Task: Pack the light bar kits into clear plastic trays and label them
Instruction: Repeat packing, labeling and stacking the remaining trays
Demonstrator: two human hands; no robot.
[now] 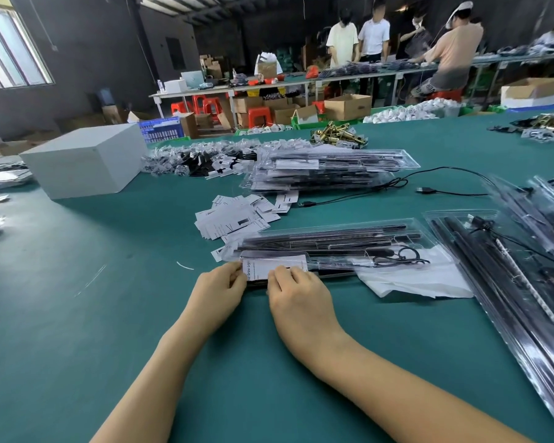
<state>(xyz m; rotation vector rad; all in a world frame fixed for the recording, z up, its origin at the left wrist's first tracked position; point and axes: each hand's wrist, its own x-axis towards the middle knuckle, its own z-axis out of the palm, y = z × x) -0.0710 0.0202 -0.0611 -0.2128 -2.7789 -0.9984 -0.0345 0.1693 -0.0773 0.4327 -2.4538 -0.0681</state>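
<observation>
Two hands of yours meet at the near left end of one clear tray (330,247) on the green table (77,314). That table is the biggest thing before you. Beyond your fingertips and to their left sits a white box (84,161). To the right of your fingers a long pile of trays (531,251) runs toward you along the table edge, with black bars inside. Straight ahead of your fingers, well apart from them, lies a stack of filled trays (327,171), and a black cable (429,183) trails just to its right. Between that stack and your fingers lies a loose heap of white labels (237,215).

The tray under your fingers holds black light bars (327,235) and a coiled cord, and its right end rests over a white sheet (413,279).

Your left hand (216,292) has its fingers curled, pinching the left edge of a white label (269,266) on the tray's end. Your right hand (298,298) has its fingers bent down onto the near edge of the same label, pressing it against the tray; whether the thumb grips beneath you cannot tell.
</observation>
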